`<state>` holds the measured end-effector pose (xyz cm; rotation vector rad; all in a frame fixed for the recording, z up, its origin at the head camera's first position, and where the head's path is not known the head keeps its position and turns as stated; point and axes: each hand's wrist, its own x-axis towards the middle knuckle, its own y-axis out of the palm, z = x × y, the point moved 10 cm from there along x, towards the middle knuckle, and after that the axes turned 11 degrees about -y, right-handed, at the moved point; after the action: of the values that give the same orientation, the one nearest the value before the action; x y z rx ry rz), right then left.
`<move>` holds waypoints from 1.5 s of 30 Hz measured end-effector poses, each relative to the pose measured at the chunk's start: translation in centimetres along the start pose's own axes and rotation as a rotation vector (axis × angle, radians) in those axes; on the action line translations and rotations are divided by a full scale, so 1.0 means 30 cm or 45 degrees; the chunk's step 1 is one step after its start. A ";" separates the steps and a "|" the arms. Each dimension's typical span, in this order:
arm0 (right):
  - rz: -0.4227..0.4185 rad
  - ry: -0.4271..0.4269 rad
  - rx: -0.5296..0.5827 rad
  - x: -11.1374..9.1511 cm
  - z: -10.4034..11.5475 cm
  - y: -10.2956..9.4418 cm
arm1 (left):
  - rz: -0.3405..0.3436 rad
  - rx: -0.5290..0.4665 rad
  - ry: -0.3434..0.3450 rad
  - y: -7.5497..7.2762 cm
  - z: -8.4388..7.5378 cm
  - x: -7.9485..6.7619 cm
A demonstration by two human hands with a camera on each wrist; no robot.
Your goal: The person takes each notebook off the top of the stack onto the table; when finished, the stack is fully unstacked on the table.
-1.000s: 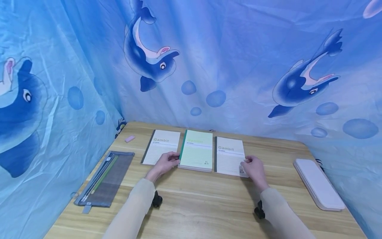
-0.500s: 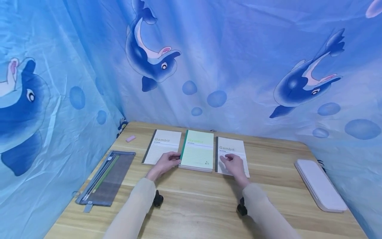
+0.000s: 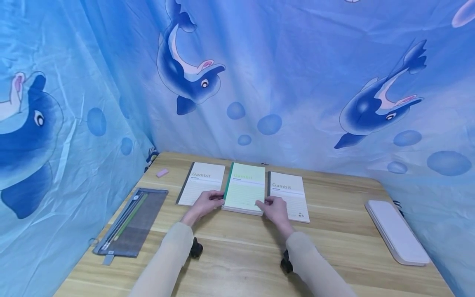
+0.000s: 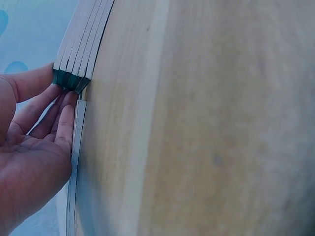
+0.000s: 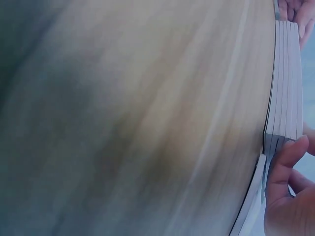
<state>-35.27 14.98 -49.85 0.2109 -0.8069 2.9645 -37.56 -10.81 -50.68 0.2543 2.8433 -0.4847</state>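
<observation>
A stack of notebooks [image 3: 244, 187], pale green cover uppermost, lies flat near the far edge of the wooden surface [image 3: 230, 247], flanked by a pair of thin white-covered notebooks, the left notebook [image 3: 204, 181] and the right notebook [image 3: 287, 187]. The person's hands grip it from either side: the left hand [image 3: 205, 203] has thumb and fingers bent against the green spine [image 4: 71, 79], while the right hand [image 3: 275, 207] pinches the near right corner, thumb over the cover and fingers along the side. Whether any fingertips reach beneath the bottom book is hard to tell from the wrist views. Good handling here would likely mean matched, gentle pressure from both sides, so the page edges line up without the slick covers sliding, and fingers kept narrow in the tight gaps to avoid nudging either neighbor. A pink eraser [image 3: 162, 173] and a mesh pencil pouch [image 3: 148, 218] lie to the left, a pale case [image 3: 397, 231] well apart to the right, before a dolphin-print curtain [image 3: 297, 62].
</observation>
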 end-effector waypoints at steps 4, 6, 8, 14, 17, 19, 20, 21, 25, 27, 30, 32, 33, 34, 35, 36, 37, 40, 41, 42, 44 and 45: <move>-0.016 0.005 -0.017 0.002 0.002 -0.002 | 0.008 0.003 0.014 0.006 -0.001 0.000; -0.020 0.002 -0.013 0.002 0.003 -0.002 | 0.005 0.007 0.014 0.006 0.000 0.002; -0.022 -0.002 -0.003 0.003 0.004 -0.002 | -0.001 0.009 0.014 0.006 0.001 0.005; -0.030 0.025 0.029 0.000 -0.006 -0.011 | -0.005 -0.004 0.023 0.009 0.002 0.011; -0.030 0.038 0.053 -0.001 -0.014 -0.019 | -0.005 -0.002 0.018 0.012 0.004 0.014; -0.033 0.051 0.064 -0.002 -0.018 -0.026 | -0.010 -0.001 0.008 0.011 0.005 0.013; -0.030 0.052 0.059 -0.003 -0.018 -0.029 | -0.011 -0.005 0.001 0.011 0.006 0.013; -0.030 0.056 0.054 -0.003 -0.019 -0.032 | -0.010 -0.012 -0.006 0.011 0.006 0.012; -0.030 0.063 0.000 -0.003 -0.017 -0.046 | -0.007 -0.016 -0.010 0.012 0.004 0.008; -0.029 0.068 0.008 -0.002 -0.018 -0.052 | -0.009 -0.016 -0.012 0.012 0.003 0.008; -0.027 0.097 0.106 -0.003 -0.028 -0.059 | -0.013 -0.019 -0.028 0.010 0.008 0.009; -0.037 0.123 0.186 -0.005 -0.039 -0.071 | -0.012 -0.021 -0.031 0.009 0.010 0.010; -0.042 0.137 0.208 -0.006 -0.043 -0.080 | -0.012 -0.019 -0.029 0.008 0.010 0.009; -0.053 0.154 0.227 -0.007 -0.048 -0.091 | -0.011 -0.018 -0.027 0.008 0.010 0.010; -0.060 0.161 0.229 -0.007 -0.053 -0.103 | -0.010 -0.018 -0.026 0.007 0.010 0.010; -0.066 0.175 0.230 -0.008 -0.059 -0.115 | -0.009 -0.015 -0.022 0.006 0.009 0.009; -0.068 0.180 0.226 -0.009 -0.063 -0.128 | -0.010 -0.012 -0.022 0.005 0.008 0.008; -0.085 0.201 0.242 -0.011 -0.079 -0.166 | -0.014 -0.004 -0.019 0.003 0.010 0.010; -0.088 0.207 0.258 -0.012 -0.086 -0.178 | -0.014 -0.005 -0.023 0.003 0.011 0.009; -0.093 0.213 0.278 -0.013 -0.093 -0.189 | -0.015 -0.001 -0.021 0.002 0.012 0.010; -0.107 0.222 0.307 -0.016 -0.105 -0.216 | -0.014 -0.007 -0.026 0.003 0.015 0.011; -0.107 0.225 0.318 -0.017 -0.110 -0.228 | -0.013 -0.009 -0.027 0.003 0.016 0.012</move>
<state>-34.49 22.53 -49.31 -0.0068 -0.3970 2.9438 -37.78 -10.85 -51.24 0.2323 2.8263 -0.4766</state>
